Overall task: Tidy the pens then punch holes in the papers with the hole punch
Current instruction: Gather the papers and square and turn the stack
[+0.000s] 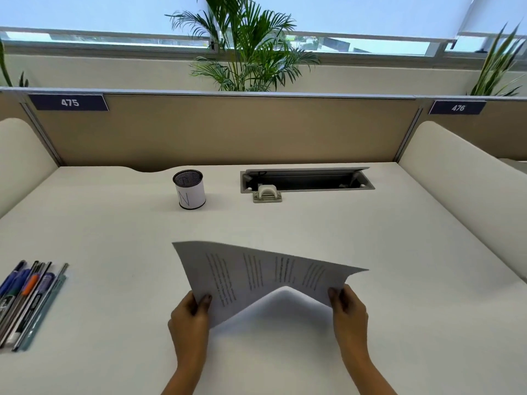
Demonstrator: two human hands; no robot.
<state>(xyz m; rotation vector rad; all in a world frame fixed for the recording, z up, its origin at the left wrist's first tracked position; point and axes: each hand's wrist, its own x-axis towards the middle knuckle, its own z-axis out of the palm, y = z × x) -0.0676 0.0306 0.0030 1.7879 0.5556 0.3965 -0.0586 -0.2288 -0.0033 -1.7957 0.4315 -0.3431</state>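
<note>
Already both hands, left hand and right hand, grip the papers by their near corners above the counter's front edge, seemingly to square them for the hole punch near its back edge.

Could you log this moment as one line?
both hands: left, right hold papers | pens lined up | hole punch untouched
</note>
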